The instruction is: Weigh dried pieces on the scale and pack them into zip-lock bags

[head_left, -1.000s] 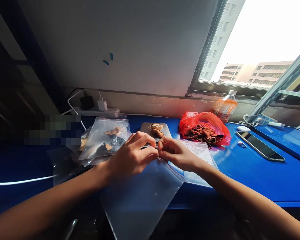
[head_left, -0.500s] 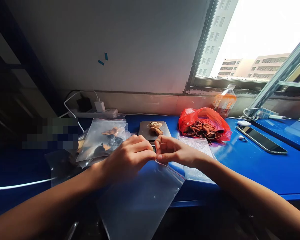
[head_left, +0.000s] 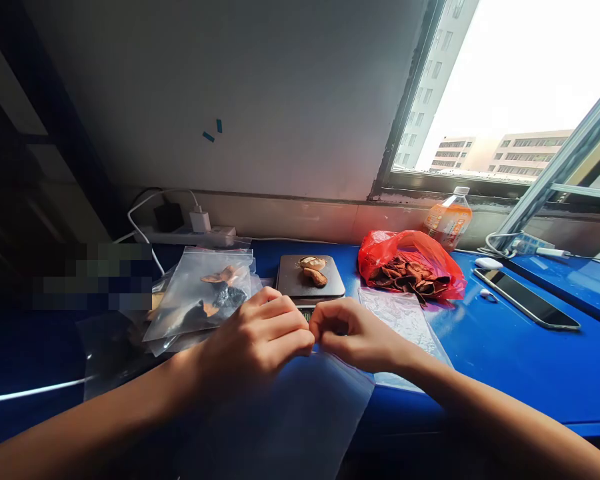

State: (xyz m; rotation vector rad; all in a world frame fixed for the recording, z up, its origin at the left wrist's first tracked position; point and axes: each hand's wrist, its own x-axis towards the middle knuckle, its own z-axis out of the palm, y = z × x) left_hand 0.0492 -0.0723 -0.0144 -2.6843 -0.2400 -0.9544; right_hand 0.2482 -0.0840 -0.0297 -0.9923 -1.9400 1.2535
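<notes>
A clear zip-lock bag (head_left: pixel 325 413) hangs by its top edge in front of the table. My left hand (head_left: pixel 265 330) pinches that edge with bent fingers. Beside it, almost touching, my right hand (head_left: pixel 357 333) is closed on the same edge with thumb and forefinger. Just beyond my hands stands a small digital scale (head_left: pixel 287 283), its display partly covered by my fingers. Two dried brown and pale pieces (head_left: pixel 315 276) rest on its plate. Whether the bag's mouth is apart or pressed together I cannot tell.
At left lie several clear zip-lock bags (head_left: pixel 190 273) with dark and tan pieces inside. A red plastic bag (head_left: pixel 435 250) holds dried brown slices (head_left: pixel 405 277); beside it lies a flat clear bag (head_left: pixel 395 313). Farther right are a phone (head_left: pixel 527 300), a bottle (head_left: pixel 450 217) and a power strip (head_left: pixel 225 233) behind.
The whole view has tilted, so the table things sit slightly lower. Both hands stay at the bag's top edge, and my right fingers have curled in more.
</notes>
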